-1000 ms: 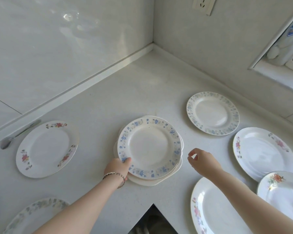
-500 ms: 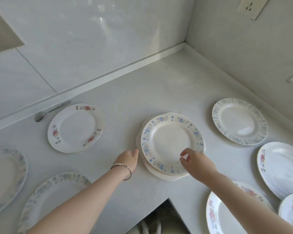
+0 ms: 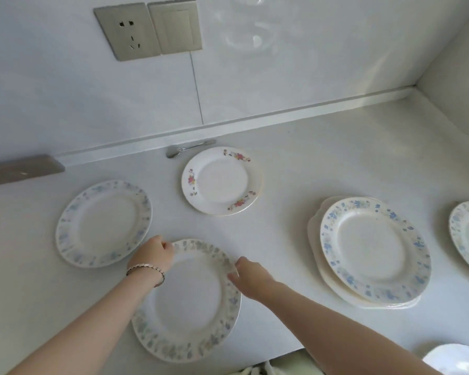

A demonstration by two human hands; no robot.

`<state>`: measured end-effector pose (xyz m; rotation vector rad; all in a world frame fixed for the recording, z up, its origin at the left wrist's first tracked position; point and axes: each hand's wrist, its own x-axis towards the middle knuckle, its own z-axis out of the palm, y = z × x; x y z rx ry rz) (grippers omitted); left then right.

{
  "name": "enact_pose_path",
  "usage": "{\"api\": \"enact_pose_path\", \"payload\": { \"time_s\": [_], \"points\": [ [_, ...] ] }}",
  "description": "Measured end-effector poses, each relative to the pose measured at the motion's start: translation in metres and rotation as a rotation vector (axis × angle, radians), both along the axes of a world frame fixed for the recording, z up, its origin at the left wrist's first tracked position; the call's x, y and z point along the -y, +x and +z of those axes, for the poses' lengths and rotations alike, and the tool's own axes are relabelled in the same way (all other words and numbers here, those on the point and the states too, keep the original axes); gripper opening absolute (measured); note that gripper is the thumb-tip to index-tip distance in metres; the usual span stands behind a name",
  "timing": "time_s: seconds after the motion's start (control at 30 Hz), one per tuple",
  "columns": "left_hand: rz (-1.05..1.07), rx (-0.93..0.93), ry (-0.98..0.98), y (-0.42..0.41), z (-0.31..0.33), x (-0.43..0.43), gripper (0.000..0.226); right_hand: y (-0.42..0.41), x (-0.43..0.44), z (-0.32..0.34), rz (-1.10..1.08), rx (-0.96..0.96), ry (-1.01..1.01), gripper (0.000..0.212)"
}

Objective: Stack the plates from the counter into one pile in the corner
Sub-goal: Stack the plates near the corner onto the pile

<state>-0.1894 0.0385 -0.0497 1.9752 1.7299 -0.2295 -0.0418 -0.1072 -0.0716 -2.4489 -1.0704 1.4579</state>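
1. Both hands have left the pile (image 3: pixel 368 250) and moved left. The pile now sits to their right, well apart from them and short of the corner.
2. Left hand (image 3: pixel 152 255): fingers curled, gripping the far-left rim of the near plate (image 3: pixel 186 301).
3. Right hand (image 3: pixel 251 278): fingers bent, touching that plate's right rim; cannot tell whether they pinch it.
4. Near plate lies flat on the counter (image 3: pixel 295 185).

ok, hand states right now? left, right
Left hand: grips nearest blue-floral plate by its far rim.
Right hand: touches that plate's right rim; grip cannot be told.
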Motion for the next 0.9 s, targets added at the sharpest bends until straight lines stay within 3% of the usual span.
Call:
{"api": "enact_pose_path", "payload": {
  "time_s": [0.07,0.13,0.27,0.37,0.43,0.6,0.8,0.9],
  "points": [
    [0.004,-0.01,-0.027,-0.009,-0.004,-0.001,0.022,-0.011,-0.008,-0.004,-0.061,-0.035,-0.008,0.039],
    [-0.006,-0.002,-0.045,-0.011,-0.008,-0.002,0.027,-0.011,-0.012,-0.008,-0.149,-0.074,0.002,0.021],
    [-0.022,0.031,-0.071,-0.006,-0.013,-0.001,0.033,-0.003,-0.003,-0.007,-0.285,-0.175,0.038,0.035],
    [-0.023,0.054,-0.082,0.002,-0.014,0.002,0.027,0.007,0.011,0.0,-0.406,-0.261,0.118,0.017],
    [-0.023,0.064,-0.065,0.009,-0.011,0.006,0.027,0.02,0.022,0.011,-0.472,-0.248,0.197,0.01],
    [-0.042,0.125,-0.035,0.042,0.0,0.024,0.03,0.077,0.07,0.043,-0.675,-0.132,0.357,0.021],
    [-0.168,0.178,-0.111,0.101,0.003,0.059,0.022,0.156,0.155,0.084,-1.064,-0.119,0.623,0.012],
    [-0.251,0.178,-0.126,0.127,0.003,0.078,0.02,0.182,0.2,0.09,-1.243,-0.103,0.698,0.017]
  ]
}}
